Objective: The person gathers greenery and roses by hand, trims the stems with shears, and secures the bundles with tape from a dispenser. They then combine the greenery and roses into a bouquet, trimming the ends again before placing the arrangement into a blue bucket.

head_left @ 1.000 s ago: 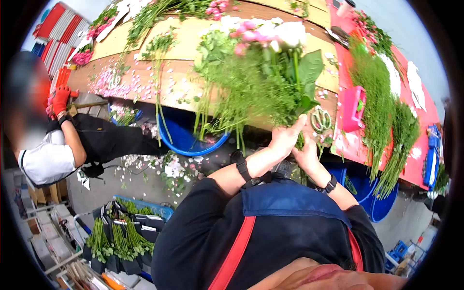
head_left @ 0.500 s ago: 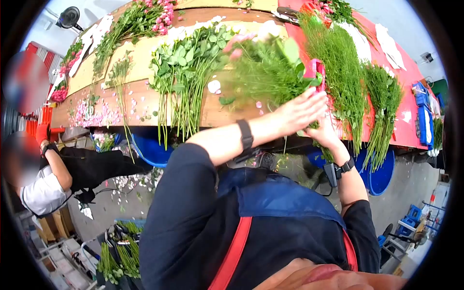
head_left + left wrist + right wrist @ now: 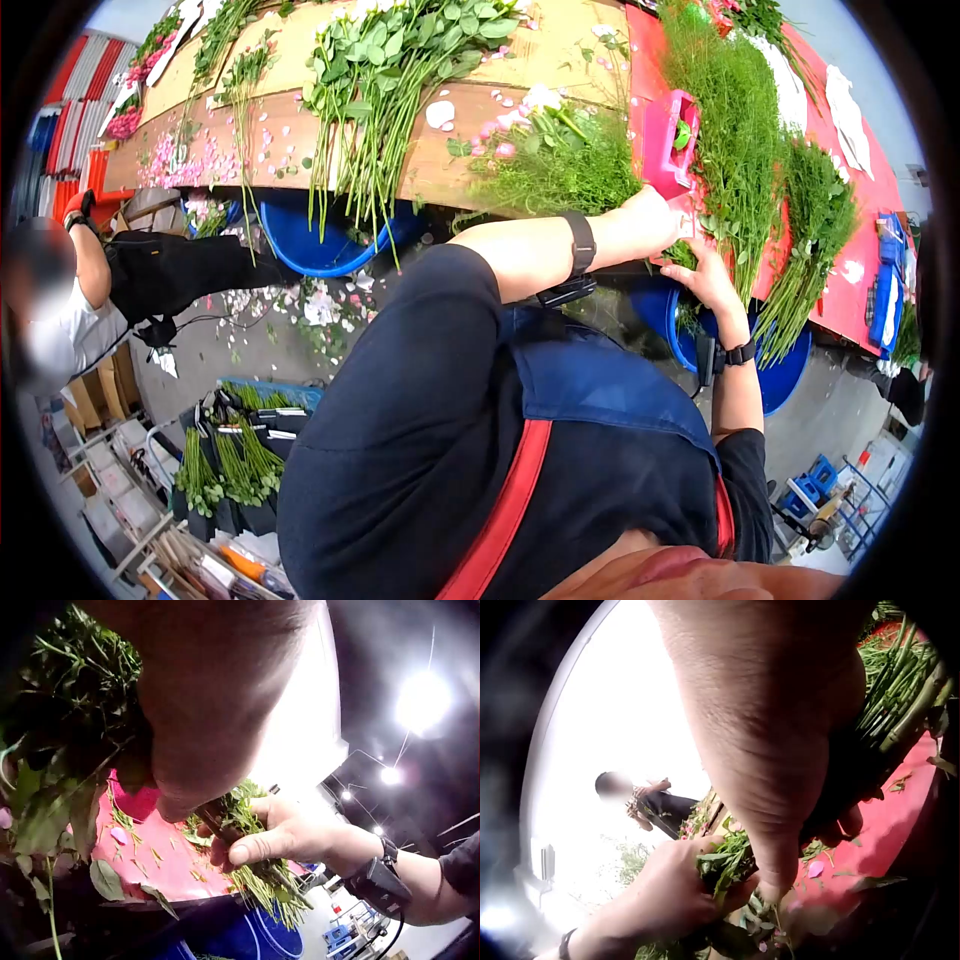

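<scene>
My left hand [image 3: 648, 222] grips the stems of a bouquet [image 3: 560, 160] just below its leaves. Feathery greenery with pink and white flowers makes up the bouquet, which lies tilted to the left over the table's front edge. In the right wrist view, my left hand [image 3: 679, 881] is curled round the leafy stems. Lower down, the thumb and fingers of my right hand [image 3: 292, 836] close round the stem ends [image 3: 259, 874], which point down and right. A pink plastic holder [image 3: 662, 150] stands on the red tabletop right behind my left hand.
White roses with long stems [image 3: 380, 120] lie on the table at left. Feathery greenery bunches [image 3: 740, 150] cover the red tabletop [image 3: 840, 280] at right. Blue tubs [image 3: 325, 270] stand below the edge. Another person [image 3: 75, 300] is at far left; petals litter the floor.
Both hands and the bouquet have shifted right along the table edge. The flower heads have swung down to the left. My left hand, extended half a second ago, now grips the stems.
</scene>
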### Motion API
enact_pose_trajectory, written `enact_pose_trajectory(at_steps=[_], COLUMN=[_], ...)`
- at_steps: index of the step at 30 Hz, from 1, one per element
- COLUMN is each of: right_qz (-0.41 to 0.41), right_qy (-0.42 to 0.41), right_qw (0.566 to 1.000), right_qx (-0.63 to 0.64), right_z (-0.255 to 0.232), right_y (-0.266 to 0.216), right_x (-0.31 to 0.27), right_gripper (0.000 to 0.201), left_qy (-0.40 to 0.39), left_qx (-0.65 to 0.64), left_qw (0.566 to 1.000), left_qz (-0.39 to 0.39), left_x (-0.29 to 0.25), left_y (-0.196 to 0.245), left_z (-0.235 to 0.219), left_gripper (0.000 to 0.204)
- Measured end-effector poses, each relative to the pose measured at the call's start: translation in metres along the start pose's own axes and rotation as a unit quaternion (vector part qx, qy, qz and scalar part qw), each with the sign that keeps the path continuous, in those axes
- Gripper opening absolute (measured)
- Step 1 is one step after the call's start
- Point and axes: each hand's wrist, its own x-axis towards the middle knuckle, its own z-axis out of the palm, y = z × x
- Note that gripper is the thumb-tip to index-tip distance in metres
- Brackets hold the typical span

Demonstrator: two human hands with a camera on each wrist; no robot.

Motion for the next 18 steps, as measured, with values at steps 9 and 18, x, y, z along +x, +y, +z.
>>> enact_pose_trajectory(at_steps=[9, 18], right_qz=[0.155, 0.120], right_qy=[-0.079, 0.096], right_qw=[0.934, 0.953], right_qx=[0.311, 0.261], right_z=[0.048, 0.070], right_y=[-0.025, -0.076], right_x=[-0.030, -0.033], right_gripper=[0.027, 0.027], left_qy=[0.151, -0.001], left_qx=[0.068, -0.569], left_qw=[0.983, 0.759], left_qz=[0.084, -0.318], left_x=[-0.045, -0.140], left_y=[0.010, 0.032], left_z=[-0.006, 0.004], left_gripper=[0.023, 0.055])
